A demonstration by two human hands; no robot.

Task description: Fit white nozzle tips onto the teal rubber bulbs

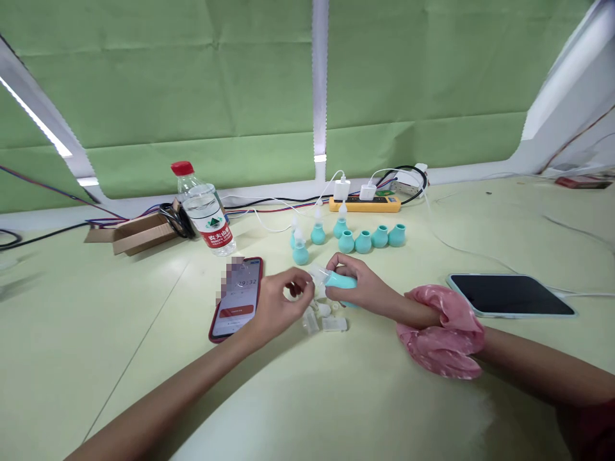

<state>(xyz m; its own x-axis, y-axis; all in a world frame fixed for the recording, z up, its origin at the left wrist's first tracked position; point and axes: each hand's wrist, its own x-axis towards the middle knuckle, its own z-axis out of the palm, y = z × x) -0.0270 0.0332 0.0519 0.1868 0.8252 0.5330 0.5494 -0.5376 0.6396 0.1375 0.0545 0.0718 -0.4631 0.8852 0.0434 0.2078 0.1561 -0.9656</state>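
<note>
My right hand [358, 288] is closed round a teal rubber bulb [342, 281] lying sideways just above the table. My left hand [281, 305] pinches a small clear plastic tip [318, 274] at the bulb's mouth. Several loose clear tips and caps [327, 318] lie on the table just below both hands. Behind them stands a row of teal bulbs [364, 241]; those on the left [318, 232] carry clear tips. A pink scrunchie [444, 330] sits on my right wrist.
A red-cased phone [230, 312] with a lit screen lies under my left hand. A water bottle [205, 211] and a cardboard box [136, 233] stand at back left. A yellow power strip [365, 203] with chargers lies behind the bulbs. A dark tablet [510, 295] lies at right.
</note>
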